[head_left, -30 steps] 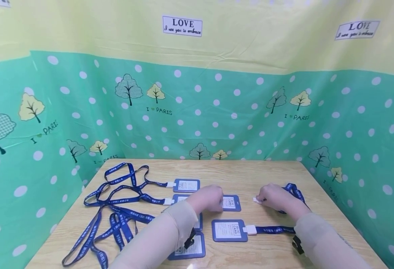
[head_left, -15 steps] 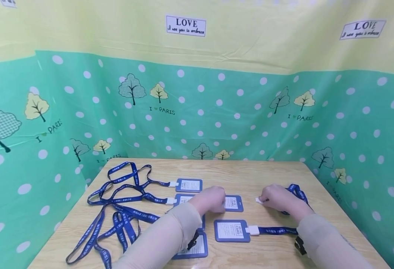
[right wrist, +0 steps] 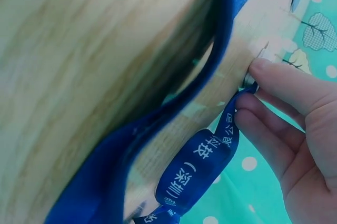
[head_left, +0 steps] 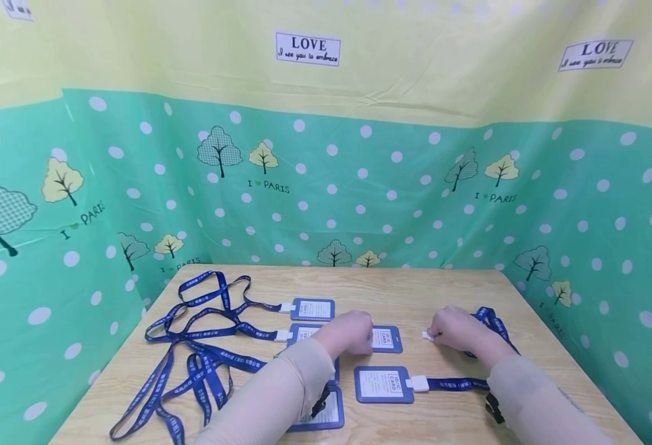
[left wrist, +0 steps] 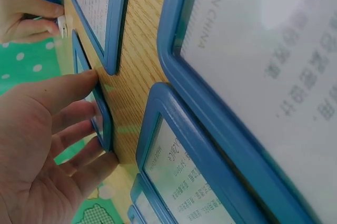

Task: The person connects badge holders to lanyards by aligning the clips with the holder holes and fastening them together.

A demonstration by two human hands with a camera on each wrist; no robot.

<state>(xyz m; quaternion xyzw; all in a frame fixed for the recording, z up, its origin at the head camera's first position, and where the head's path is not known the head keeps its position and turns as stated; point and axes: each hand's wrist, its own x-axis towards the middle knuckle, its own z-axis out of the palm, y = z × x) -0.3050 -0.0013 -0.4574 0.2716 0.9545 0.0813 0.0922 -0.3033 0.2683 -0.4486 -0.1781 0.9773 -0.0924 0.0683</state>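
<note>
My left hand (head_left: 350, 334) holds a blue-framed ID badge holder (head_left: 388, 339) that lies on the table, slot end to the right. In the left wrist view the thumb and fingers (left wrist: 87, 161) grip its opposite long edges. To the right, my right hand (head_left: 459, 330) pinches the small white clip (head_left: 427, 335) of a dark blue lanyard (head_left: 492, 322) between thumb and fingers. The clip stands apart from the holder, a short gap of table between them. In the right wrist view the strap (right wrist: 192, 163) trails from the fingers in loose folds.
Nearer the front lies a second badge holder (head_left: 384, 384), joined by a white clip (head_left: 419, 384) to a strap running right under my right arm. Several badge holders (head_left: 313, 309) form a column left of my left hand, their tangled lanyards (head_left: 203, 334) covering the table's left side.
</note>
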